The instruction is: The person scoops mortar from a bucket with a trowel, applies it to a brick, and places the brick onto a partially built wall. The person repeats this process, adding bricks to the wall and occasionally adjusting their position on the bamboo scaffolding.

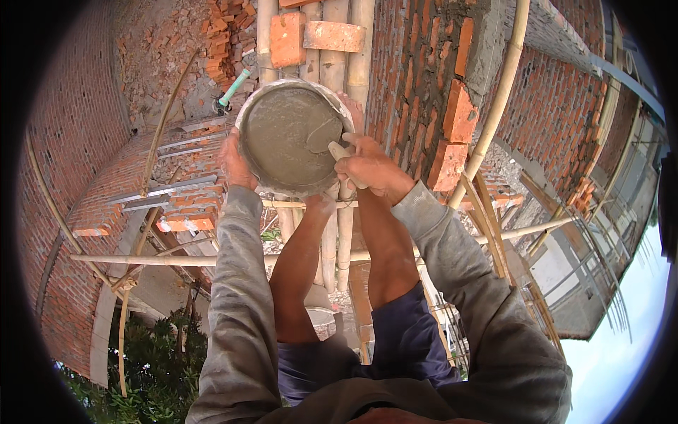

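Note:
A round bucket [248,169] full of wet grey mortar [286,131] sits in front of me above the bamboo poles. My left hand [239,164] grips its left side, fingers against the outer wall. In my right hand [374,168], at the bucket's right edge, is the pale handle of a trowel [340,151]. The trowel's mortar-coated blade lies in the mortar near the right side. Beyond the bucket, two orange bricks, one block-shaped [288,39] and one lying crosswise [334,36], rest on the poles.
To the right runs a brick wall [413,92] with fresh mortar and loose bricks [460,113] along its edge. A curved bamboo pole [503,92] rises beside it. A horizontal bamboo pole [176,261] crosses below my arms. A green-handled tool [234,87] lies left of the bucket.

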`<act>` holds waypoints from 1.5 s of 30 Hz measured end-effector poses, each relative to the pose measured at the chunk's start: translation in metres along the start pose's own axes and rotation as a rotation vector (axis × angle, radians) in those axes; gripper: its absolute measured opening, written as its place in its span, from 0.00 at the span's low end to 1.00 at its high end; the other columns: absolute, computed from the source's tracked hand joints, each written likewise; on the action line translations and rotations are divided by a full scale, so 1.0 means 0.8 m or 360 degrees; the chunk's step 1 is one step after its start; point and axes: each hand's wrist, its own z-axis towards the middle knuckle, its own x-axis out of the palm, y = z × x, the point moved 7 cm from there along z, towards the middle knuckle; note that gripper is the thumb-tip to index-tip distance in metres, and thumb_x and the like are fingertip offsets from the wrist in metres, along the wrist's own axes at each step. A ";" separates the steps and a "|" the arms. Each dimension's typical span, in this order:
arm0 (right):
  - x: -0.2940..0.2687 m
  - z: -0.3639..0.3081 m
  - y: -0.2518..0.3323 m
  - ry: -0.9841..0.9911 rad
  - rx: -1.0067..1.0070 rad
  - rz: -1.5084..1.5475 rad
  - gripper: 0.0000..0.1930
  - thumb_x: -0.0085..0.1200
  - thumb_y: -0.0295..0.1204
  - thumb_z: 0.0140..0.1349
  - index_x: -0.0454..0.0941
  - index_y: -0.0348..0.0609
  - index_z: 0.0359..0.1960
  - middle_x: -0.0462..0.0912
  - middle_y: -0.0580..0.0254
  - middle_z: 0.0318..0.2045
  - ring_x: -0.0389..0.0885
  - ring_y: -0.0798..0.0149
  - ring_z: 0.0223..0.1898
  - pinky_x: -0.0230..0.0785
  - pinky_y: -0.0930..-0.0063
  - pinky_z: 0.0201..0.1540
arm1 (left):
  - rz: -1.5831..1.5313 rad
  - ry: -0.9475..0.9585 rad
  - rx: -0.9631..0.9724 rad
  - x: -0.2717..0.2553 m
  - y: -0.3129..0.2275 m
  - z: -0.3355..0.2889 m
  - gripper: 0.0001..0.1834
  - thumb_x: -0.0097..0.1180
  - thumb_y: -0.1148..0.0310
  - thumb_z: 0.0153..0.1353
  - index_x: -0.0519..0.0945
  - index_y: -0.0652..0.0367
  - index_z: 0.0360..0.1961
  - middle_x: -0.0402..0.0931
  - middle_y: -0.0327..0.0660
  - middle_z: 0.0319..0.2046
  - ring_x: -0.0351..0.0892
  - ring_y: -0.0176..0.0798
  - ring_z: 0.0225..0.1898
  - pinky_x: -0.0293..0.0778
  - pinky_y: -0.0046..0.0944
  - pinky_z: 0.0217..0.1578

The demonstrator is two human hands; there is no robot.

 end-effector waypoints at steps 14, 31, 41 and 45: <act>0.004 -0.077 0.127 -0.0191 -0.1022 -0.1954 0.17 0.59 0.25 0.59 0.78 0.32 0.50 0.84 0.36 0.39 0.84 0.36 0.50 0.76 0.47 0.52 | 0.0067 0.0033 0.0122 0.012 -0.009 -0.006 0.20 0.59 0.58 0.72 0.85 0.66 0.49 0.84 0.42 0.46 0.80 0.38 0.48 0.76 0.43 0.50; 0.090 -0.154 -0.031 -0.0634 -0.1653 -0.1508 0.09 0.56 0.25 0.65 0.82 0.37 0.26 0.86 0.44 0.31 0.89 0.49 0.39 0.81 0.59 0.40 | 0.0986 0.0137 0.0240 -0.020 -0.026 0.037 0.26 0.61 0.47 0.74 0.87 0.61 0.55 0.88 0.43 0.45 0.84 0.43 0.43 0.79 0.50 0.47; 0.083 -0.030 -0.063 -0.0201 -0.0009 -0.0222 0.21 0.57 0.24 0.59 0.77 0.28 0.54 0.86 0.34 0.44 0.85 0.40 0.55 0.77 0.55 0.56 | 0.0927 0.0194 0.0173 -0.019 -0.020 0.009 0.34 0.60 0.46 0.74 0.79 0.69 0.63 0.78 0.48 0.62 0.74 0.44 0.63 0.67 0.46 0.65; 0.135 0.019 -0.025 -0.0063 -0.0582 -0.1152 0.15 0.57 0.21 0.55 0.83 0.30 0.45 0.86 0.41 0.37 0.87 0.39 0.50 0.79 0.54 0.53 | 0.0856 0.0164 0.0374 0.004 -0.038 -0.001 0.22 0.63 0.52 0.75 0.87 0.65 0.49 0.85 0.39 0.43 0.79 0.37 0.44 0.76 0.42 0.49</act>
